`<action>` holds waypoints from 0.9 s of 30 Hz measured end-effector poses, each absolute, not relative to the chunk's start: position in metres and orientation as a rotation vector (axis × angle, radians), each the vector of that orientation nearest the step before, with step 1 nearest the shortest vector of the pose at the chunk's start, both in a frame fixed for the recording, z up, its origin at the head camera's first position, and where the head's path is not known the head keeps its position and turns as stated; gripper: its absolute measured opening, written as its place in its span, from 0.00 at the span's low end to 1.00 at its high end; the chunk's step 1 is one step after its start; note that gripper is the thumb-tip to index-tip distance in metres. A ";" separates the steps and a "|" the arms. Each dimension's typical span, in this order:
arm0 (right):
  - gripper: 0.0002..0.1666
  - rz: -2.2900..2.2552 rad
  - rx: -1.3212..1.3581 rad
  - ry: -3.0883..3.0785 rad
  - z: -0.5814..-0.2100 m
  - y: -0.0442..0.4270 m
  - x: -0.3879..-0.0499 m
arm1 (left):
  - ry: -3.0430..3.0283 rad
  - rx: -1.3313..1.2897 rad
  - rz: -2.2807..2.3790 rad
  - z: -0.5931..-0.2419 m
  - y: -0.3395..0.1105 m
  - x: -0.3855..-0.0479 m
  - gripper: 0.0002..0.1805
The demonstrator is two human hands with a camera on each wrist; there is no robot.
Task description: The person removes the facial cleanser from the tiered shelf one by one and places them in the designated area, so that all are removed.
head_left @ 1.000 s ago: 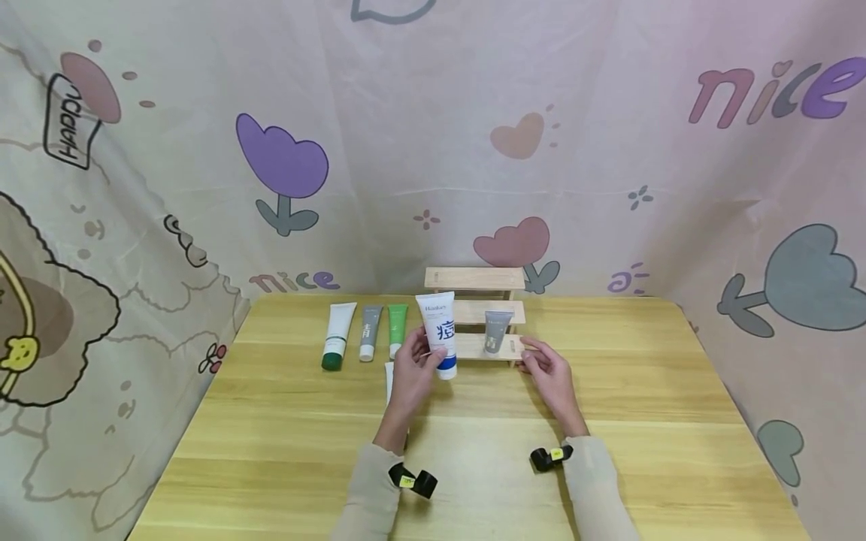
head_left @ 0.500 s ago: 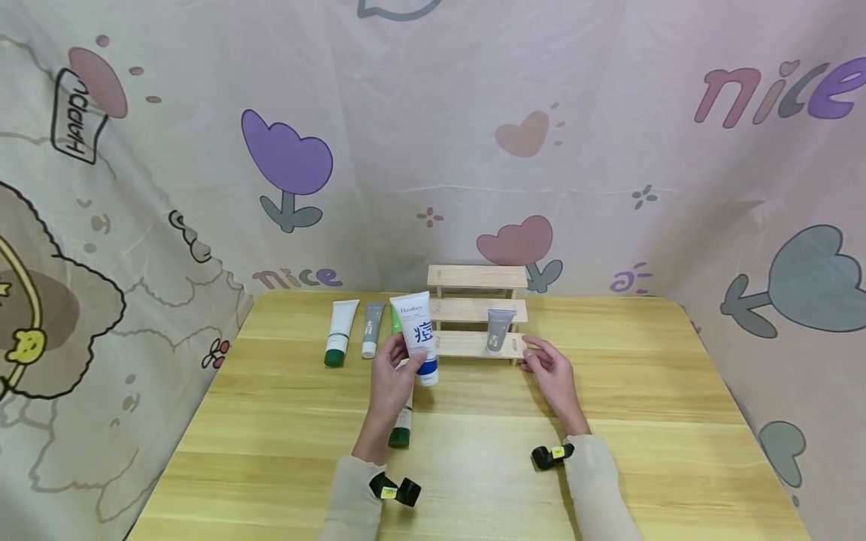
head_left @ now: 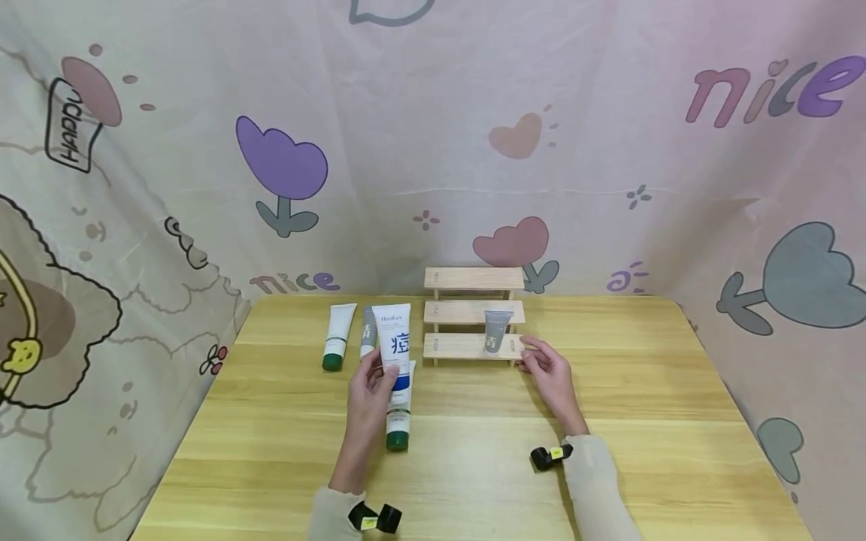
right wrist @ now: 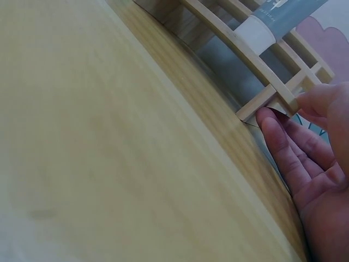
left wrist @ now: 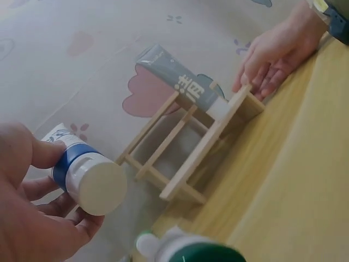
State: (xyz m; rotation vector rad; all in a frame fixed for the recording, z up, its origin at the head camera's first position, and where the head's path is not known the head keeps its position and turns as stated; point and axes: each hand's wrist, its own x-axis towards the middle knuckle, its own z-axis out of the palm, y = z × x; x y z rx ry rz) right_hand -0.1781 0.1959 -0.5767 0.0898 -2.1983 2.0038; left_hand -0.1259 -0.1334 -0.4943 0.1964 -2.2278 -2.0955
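Note:
My left hand [head_left: 369, 391] holds a white squeeze tube [head_left: 392, 330] with a blue band and blue lettering, cap downward. The raised tube overlaps a white tube with a green cap [head_left: 398, 428] lying on the table. To the right, a three-step wooden display stand [head_left: 446, 346] bears a small grey tube [head_left: 497, 331], standing cap-down on its lowest step. At the right end of that step, my right hand [head_left: 549, 376] pinches the stand's corner between thumb and fingers; the right wrist view shows the thumb [right wrist: 319, 101] against the step's end.
Left of the held tube lie another white tube with a green cap [head_left: 338, 338] and a grey tube [head_left: 368, 330], partly covered. A patterned cloth [head_left: 406, 150] hangs behind the wooden table [head_left: 649, 421].
My left hand has moved left and toward me with the blue-banded tube, away from the stand. It now covers the green tube seen before. My right hand stays at the stand's corner.

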 end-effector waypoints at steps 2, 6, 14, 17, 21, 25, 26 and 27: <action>0.19 2.003 0.077 -2.195 -0.585 0.197 -0.181 | -2.228 0.211 -2.090 -0.498 -0.138 -0.122 0.27; 0.19 1.987 0.069 -2.192 -0.589 0.196 -0.183 | -2.232 0.237 -2.048 -0.506 -0.145 -0.114 0.28; 0.17 1.972 0.039 -2.187 -0.589 0.196 -0.181 | -2.241 0.313 -2.024 -0.513 -0.157 -0.105 0.29; 0.18 1.972 0.024 -2.199 -0.588 0.196 -0.181 | -2.232 0.346 -2.044 -0.516 -0.162 -0.102 0.30; 0.19 1.987 0.032 -2.204 -0.585 0.196 -0.181 | -2.220 0.381 -2.076 -0.522 -0.167 -0.097 0.30; 0.18 1.975 0.040 -2.214 -0.585 0.196 -0.183 | -2.235 0.420 -2.071 -0.528 -0.173 -0.092 0.30; 0.18 1.969 0.038 -2.218 -0.586 0.196 -0.183 | -2.244 0.427 -2.061 -0.529 -0.174 -0.092 0.30; 0.18 1.969 0.033 -2.215 -0.586 0.195 -0.183 | -2.253 0.436 -2.047 -0.530 -0.175 -0.091 0.30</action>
